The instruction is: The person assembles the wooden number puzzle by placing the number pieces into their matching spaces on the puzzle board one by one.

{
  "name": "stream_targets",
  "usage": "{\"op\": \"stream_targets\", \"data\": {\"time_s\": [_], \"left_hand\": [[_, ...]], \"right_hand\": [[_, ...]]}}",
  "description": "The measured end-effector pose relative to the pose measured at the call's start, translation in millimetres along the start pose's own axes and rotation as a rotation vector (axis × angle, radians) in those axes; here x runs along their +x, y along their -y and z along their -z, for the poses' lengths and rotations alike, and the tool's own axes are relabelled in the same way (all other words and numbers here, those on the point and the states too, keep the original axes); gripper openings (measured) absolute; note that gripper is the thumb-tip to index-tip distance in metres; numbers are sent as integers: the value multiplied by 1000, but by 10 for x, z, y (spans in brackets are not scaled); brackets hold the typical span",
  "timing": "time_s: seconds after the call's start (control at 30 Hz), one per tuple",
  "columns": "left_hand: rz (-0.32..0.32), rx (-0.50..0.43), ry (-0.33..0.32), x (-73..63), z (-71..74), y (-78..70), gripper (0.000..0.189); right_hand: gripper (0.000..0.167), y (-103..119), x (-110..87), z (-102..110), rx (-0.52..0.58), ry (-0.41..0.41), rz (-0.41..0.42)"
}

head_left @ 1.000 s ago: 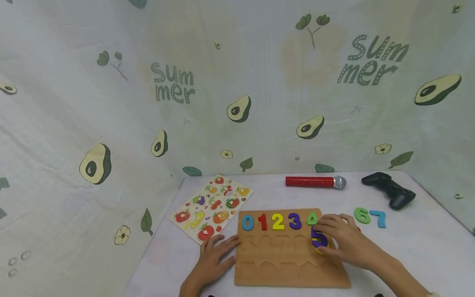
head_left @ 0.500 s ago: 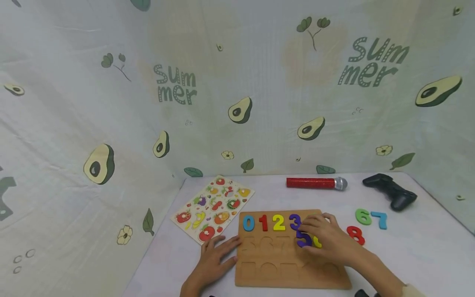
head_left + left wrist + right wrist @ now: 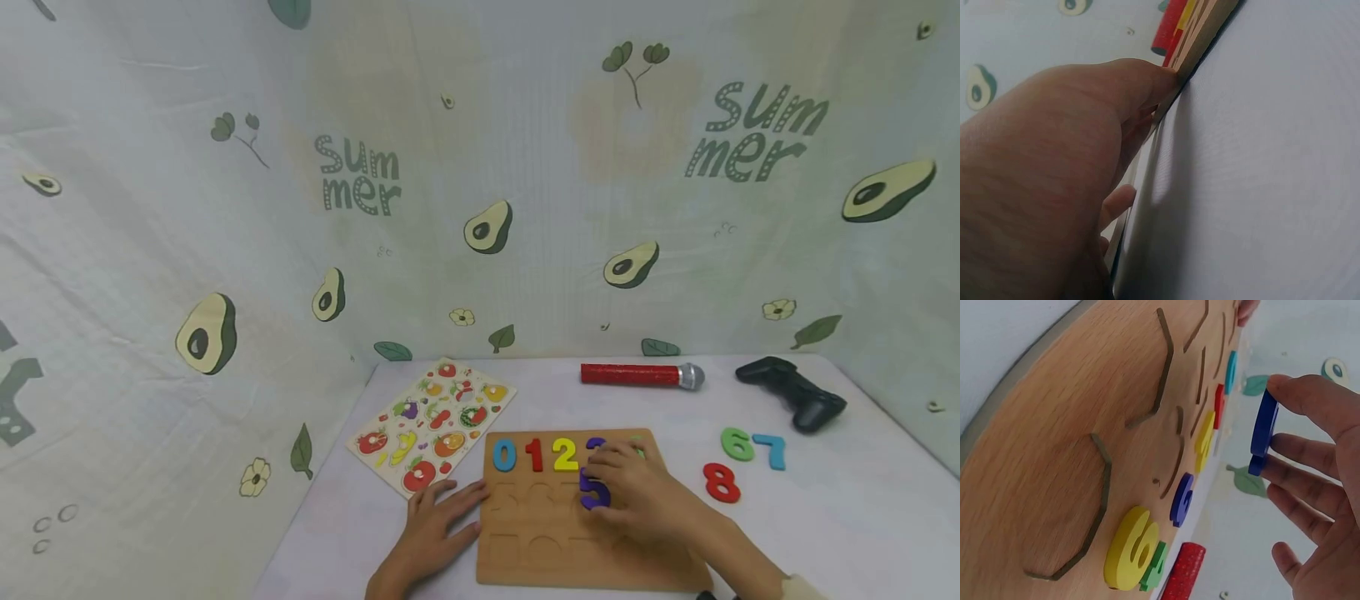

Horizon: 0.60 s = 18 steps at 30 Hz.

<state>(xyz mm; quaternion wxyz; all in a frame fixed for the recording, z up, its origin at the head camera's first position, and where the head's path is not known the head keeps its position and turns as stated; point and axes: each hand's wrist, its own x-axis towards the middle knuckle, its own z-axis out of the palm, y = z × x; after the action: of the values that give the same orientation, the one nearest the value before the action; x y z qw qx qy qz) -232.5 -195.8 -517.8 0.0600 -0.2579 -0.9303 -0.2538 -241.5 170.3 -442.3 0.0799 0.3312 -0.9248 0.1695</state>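
Observation:
My right hand (image 3: 648, 500) pinches a purple number 5 (image 3: 596, 492) between thumb and fingertips, over the wooden number board (image 3: 555, 577). The right wrist view shows that 5 (image 3: 1264, 428) held on edge, apart from the board. Along the board's top row sit a blue 0 (image 3: 505, 456), a red 1 (image 3: 534, 456), a yellow 2 (image 3: 565, 455), a purple 3 and a green 4, partly hidden by the hand. A yellow rounded numeral (image 3: 1124, 553) lies on the board near the 4. With loosely spread fingers, my left hand (image 3: 433, 533) touches the board's left edge.
Right of the board lie a green 6 (image 3: 738, 444), a blue 7 (image 3: 772, 450) and a red 8 (image 3: 722, 483). Behind are a red microphone (image 3: 630, 375) and a black game controller (image 3: 791, 393). A fruit-picture board (image 3: 435, 421) lies at the left, near the left hand.
My right hand has carried the purple 5 leftward across the board, uncovering the red 8. The left hand stays at the board's edge.

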Motion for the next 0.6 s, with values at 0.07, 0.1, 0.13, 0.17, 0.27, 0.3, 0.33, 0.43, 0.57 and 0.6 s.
{"op": "stream_targets", "data": {"time_s": [0.07, 0.1, 0.13, 0.17, 0.27, 0.3, 0.33, 0.43, 0.57, 0.6], "left_hand": [[-1, 2, -2, -8, 8, -7, 46], [0, -3, -1, -8, 14, -9, 46], [1, -4, -2, -5, 27, -11, 46], [0, -6, -3, 0, 39, -13, 46], [9, -12, -3, 21, 60, -11, 46], [12, -9, -1, 26, 60, -7, 46], [14, -7, 1, 28, 57, -4, 46], [18, -7, 8, 20, 41, -2, 46], [9, -10, 1, 0, 20, -12, 45], [8, -11, -2, -4, 15, -14, 45]], "right_hand": [[46, 14, 8, -18, -10, -9, 9], [46, 21, 14, -21, -12, -17, 15], [46, 30, 22, -22, -19, -27, 22], [46, 39, 31, -22, -22, -35, 29], [45, 65, 62, -22, -21, -37, 29], [45, 73, 71, -25, -22, -31, 23], [46, 81, 78, -31, -24, -21, 15], [46, 103, 94, -66, -26, 1, 2], [46, 136, 114, -118, -35, 5, 3], [45, 142, 119, -132, -37, 4, 3]]}}
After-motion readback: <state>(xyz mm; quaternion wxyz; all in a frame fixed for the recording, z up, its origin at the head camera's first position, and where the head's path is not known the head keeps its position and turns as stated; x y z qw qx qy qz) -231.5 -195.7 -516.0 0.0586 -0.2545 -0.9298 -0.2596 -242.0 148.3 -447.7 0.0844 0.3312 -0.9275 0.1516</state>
